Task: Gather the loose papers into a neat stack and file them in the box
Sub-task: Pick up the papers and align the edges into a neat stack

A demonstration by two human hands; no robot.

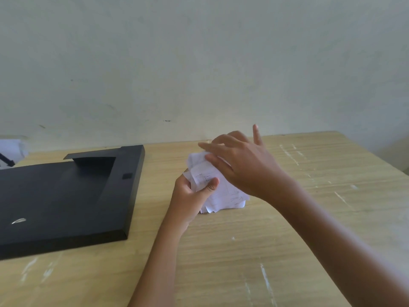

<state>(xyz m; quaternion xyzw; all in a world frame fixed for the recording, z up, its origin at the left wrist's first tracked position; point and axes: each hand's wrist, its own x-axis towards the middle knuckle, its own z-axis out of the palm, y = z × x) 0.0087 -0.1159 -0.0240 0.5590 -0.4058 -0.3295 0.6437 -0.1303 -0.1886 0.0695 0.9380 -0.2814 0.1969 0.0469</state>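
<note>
A small bundle of white papers is held over the wooden table, near its middle. The bundle's left edge is pinched by the left hand, thumb curled over the top sheet. The right hand is laid over the papers with fingers spread and relaxed. A black file box is seen lying closed to the left, apart from the papers

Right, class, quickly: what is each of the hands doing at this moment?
Left hand: grips the papers at their left edge.
Right hand: open, fingers spread over the papers.
</note>
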